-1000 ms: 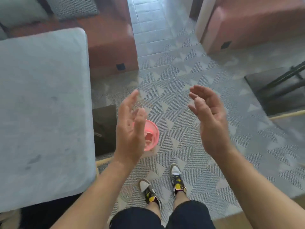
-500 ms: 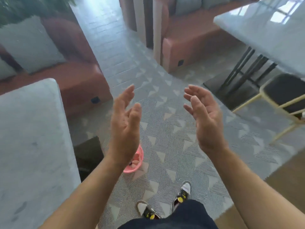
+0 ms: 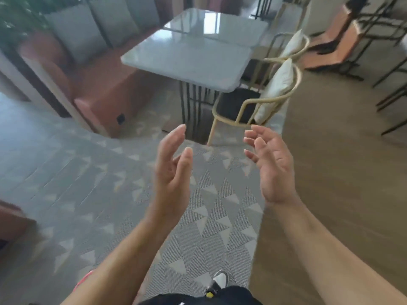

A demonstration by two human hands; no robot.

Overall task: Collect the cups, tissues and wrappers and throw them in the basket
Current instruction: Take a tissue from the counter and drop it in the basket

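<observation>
My left hand (image 3: 172,172) and my right hand (image 3: 272,166) are raised in front of me, palms facing each other, fingers relaxed, and both hold nothing. Only a sliver of the pink basket (image 3: 84,280) shows at the lower left, mostly hidden behind my left forearm. No cups, tissues or wrappers are in view.
A grey marble table (image 3: 191,56) stands ahead with a gold-framed chair (image 3: 253,104) at its right side. A reddish bench sofa (image 3: 94,89) runs along the left. More chairs (image 3: 352,40) stand at the far right. Patterned grey carpet (image 3: 209,216) lies underfoot.
The view has swung right and up: the near table on the left has left the frame, and the basket has slid to the bottom left edge. Both hands stay raised and empty.
</observation>
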